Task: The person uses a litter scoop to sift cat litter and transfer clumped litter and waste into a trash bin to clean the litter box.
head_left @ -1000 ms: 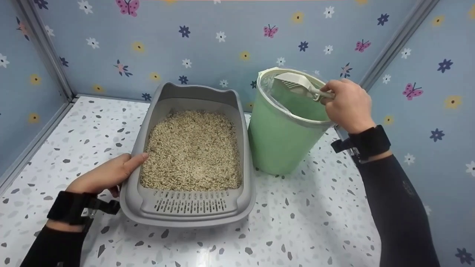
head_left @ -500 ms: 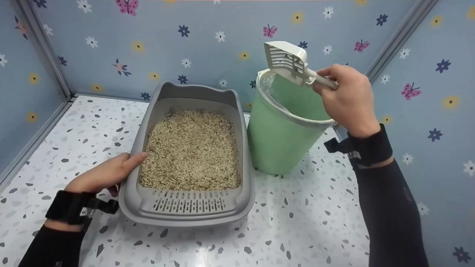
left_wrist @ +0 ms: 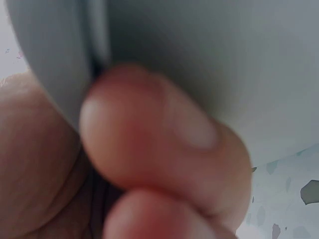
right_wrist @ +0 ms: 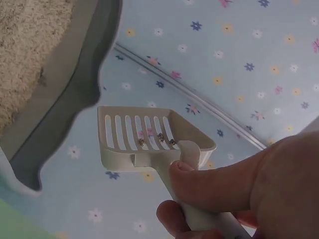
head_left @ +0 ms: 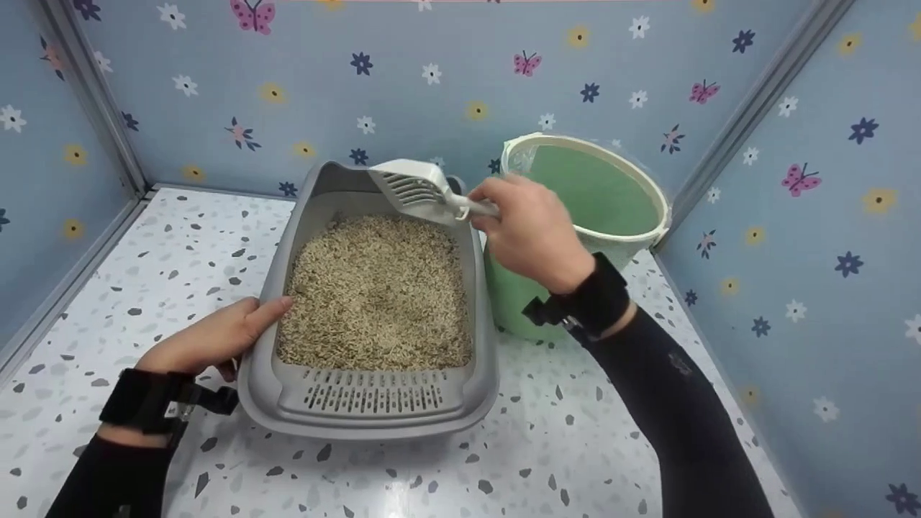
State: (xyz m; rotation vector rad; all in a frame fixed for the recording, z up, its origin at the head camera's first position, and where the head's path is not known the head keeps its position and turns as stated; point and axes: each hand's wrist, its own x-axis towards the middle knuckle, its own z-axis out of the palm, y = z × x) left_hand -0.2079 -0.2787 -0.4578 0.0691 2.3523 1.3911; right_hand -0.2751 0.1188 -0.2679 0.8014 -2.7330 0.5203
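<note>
My left hand [head_left: 216, 334] grips the left rim of a grey litter box [head_left: 484, 345], thumb over the edge. From below, the left wrist view shows bent fingertips [left_wrist: 144, 129] tucked against the grey rim. Tan litter [head_left: 381, 295] covers the box's floor. My right hand [head_left: 529, 226] grips a pale slotted litter scoop [head_left: 417, 188] by its handle, thumb along the neck. In the head view the scoop overlaps the far right end of the box, above the litter. A few small brown bits [right_wrist: 160, 137] cling to its slots in the right wrist view.
A green bin [head_left: 512, 302] with a clear plastic liner stands right beside the box, partly behind my right hand. Flower-patterned panels [head_left: 446, 43] enclose the back and both sides. Speckled white tabletop [head_left: 575, 432] lies under everything.
My right hand has lifted the scoop out of the bin's mouth and carried it left, over the far end of the litter box. My left hand stays on the rim.
</note>
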